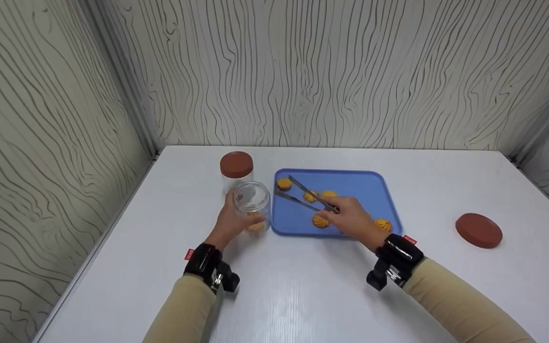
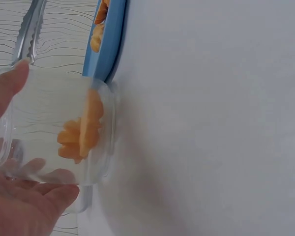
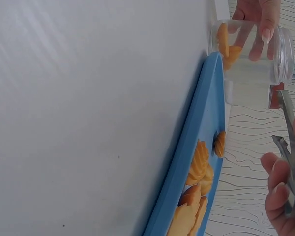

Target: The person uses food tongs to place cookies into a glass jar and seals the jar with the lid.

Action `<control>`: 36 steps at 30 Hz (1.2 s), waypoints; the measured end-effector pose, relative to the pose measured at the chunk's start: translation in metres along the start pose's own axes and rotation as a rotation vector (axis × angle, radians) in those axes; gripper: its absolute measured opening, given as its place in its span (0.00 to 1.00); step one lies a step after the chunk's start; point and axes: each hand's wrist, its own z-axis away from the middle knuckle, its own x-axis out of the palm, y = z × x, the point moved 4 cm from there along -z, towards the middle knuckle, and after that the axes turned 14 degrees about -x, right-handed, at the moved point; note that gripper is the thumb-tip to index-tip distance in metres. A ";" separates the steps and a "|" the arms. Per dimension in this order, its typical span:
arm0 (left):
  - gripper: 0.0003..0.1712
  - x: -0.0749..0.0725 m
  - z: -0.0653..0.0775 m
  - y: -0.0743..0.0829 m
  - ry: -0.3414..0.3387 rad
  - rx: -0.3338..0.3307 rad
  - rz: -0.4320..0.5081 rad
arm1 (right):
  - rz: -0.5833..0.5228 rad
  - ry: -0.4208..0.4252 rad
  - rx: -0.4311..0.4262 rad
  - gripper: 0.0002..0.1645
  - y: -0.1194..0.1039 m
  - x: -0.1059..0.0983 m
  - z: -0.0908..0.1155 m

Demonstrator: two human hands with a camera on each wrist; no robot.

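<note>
My left hand (image 1: 232, 220) grips a clear jar (image 1: 252, 202), its thumb on one side and its fingers round the other. The jar has no lid, and a few orange-yellow cookies (image 2: 88, 128) lie at its bottom. In my right hand (image 1: 349, 216) are metal tongs (image 1: 305, 190), held above the blue tray (image 1: 350, 178). Their tips are spread apart, with nothing between them, as the right wrist view also shows. Several cookies lie on the tray, among them a swirled one (image 1: 320, 220) below the tongs and a round one (image 1: 284, 184) near the far left corner.
Behind the held jar stands another jar with a brown-red lid (image 1: 236, 165). A loose brown-red lid (image 1: 479, 230) lies on the white table (image 1: 293, 290) to the right of the tray. Wood-grain patterned panels (image 1: 303, 76) rise behind and beside the table.
</note>
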 end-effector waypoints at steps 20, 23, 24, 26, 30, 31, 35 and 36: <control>0.60 0.001 -0.003 -0.001 -0.020 -0.038 0.007 | 0.114 -0.044 0.082 0.28 0.010 0.008 -0.007; 0.60 0.001 -0.004 -0.001 -0.017 -0.035 0.000 | 0.168 -0.069 0.052 0.26 0.010 0.009 -0.009; 0.60 0.001 -0.003 0.000 -0.015 -0.033 -0.002 | 0.187 -0.074 0.050 0.25 0.010 0.009 -0.010; 0.60 0.001 -0.003 0.000 -0.014 -0.031 -0.003 | 0.218 -0.082 0.047 0.26 0.010 0.010 -0.012; 0.59 0.001 -0.002 0.001 -0.008 -0.028 -0.003 | 0.242 -0.076 0.055 0.25 0.011 0.011 -0.014; 0.59 0.001 -0.001 0.001 -0.003 -0.025 -0.009 | 0.244 -0.072 0.060 0.25 0.012 0.011 -0.015; 0.58 0.001 0.001 0.002 0.000 -0.022 -0.007 | 0.251 -0.062 0.079 0.26 0.013 0.014 -0.018; 0.58 0.001 0.001 0.002 -0.001 -0.019 -0.005 | 0.251 -0.063 0.084 0.26 0.014 0.014 -0.018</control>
